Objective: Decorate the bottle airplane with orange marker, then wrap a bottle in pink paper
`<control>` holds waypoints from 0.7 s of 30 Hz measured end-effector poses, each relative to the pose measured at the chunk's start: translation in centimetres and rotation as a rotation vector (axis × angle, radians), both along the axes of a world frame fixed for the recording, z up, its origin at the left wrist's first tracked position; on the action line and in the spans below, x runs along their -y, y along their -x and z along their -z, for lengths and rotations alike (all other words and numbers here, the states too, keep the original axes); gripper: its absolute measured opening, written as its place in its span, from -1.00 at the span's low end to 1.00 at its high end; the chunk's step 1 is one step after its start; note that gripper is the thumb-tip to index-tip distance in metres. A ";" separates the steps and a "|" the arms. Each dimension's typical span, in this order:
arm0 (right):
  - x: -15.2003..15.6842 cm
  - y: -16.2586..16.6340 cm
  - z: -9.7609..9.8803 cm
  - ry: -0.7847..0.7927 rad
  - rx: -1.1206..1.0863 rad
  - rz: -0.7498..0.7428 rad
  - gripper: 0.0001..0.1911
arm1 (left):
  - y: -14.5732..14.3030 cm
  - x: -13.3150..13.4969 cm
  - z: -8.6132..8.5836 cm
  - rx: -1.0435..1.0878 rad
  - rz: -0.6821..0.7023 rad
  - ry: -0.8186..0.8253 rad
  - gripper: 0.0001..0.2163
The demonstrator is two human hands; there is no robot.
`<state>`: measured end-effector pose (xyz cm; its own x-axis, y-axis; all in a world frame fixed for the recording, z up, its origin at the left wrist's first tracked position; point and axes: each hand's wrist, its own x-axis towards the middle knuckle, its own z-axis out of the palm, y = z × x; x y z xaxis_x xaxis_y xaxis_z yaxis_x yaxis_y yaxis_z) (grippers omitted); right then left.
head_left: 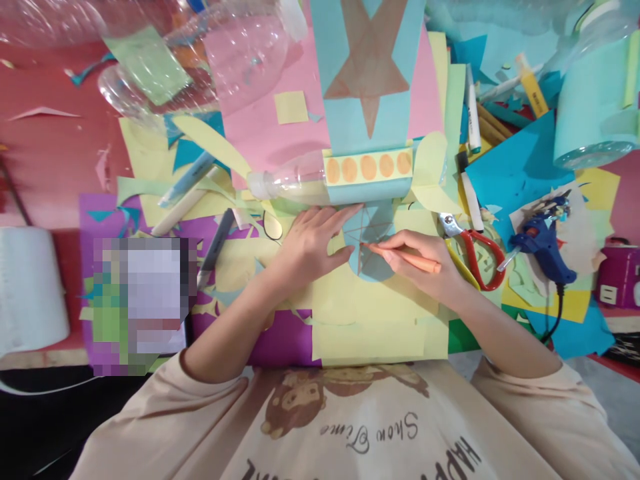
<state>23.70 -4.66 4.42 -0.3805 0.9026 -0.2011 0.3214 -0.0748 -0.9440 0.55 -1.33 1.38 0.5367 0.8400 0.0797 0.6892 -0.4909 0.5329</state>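
Red tabletop (45,160); the left hand (311,243) spread, gripping nothing, touching a round blue paper disc (373,269) (straight lines crossing it) on yellow paper (375,310); the right hand (425,263) pinching a slim orange marker (416,259), tip at the disc

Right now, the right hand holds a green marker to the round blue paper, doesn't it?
Not green: the head view shows an orange marker. The right hand does hold it to the round blue paper.
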 end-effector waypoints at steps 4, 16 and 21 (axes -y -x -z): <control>0.0 0.1 -0.4 0.012 0.013 -0.009 -0.82 | 0.1 0.0 0.1 0.002 0.014 -0.004 -0.49; -0.4 0.2 -1.2 0.034 0.060 -0.112 -0.88 | 0.0 -0.1 -0.3 -0.011 0.007 0.041 -0.49; -0.2 -0.2 -0.4 0.072 -0.072 0.056 -0.84 | 0.1 -0.1 -0.4 -0.010 0.001 0.052 -0.49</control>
<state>23.86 -4.44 4.86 -0.3461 0.9070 -0.2400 0.2462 -0.1590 -0.9561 0.50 -1.22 1.79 0.5380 0.8424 0.0305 0.6942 -0.4633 0.5508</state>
